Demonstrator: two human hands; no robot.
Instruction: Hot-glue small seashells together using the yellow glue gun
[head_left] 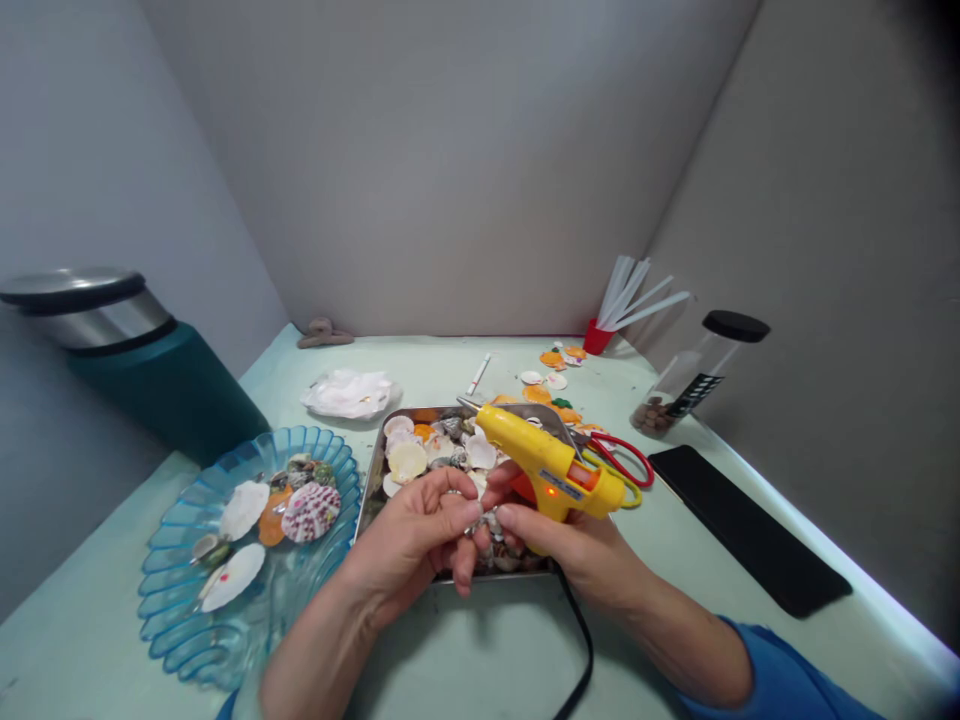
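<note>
A yellow hot glue gun (547,455) with an orange light lit on its side rests in my right hand (559,535), its nozzle pointing up and to the left. The thumb and fingertips of that hand also reach toward a small whitish piece between both hands, too small to name. My left hand (420,525) is closed in a pinch at the same spot, fingertips close to those of the right. Both hands are over a metal tray (369,495) full of seashells (409,462). The gun's handle is partly hidden by my right hand.
A blue scalloped glass plate (169,560) with shells stands left, by a green bottle (172,385). Behind lie a white bundle (351,393), a marker (478,373) and orange shells (537,394). Right are scissors (626,455), glue sticks (626,295), a jar (694,375) and a black phone-like slab (746,530).
</note>
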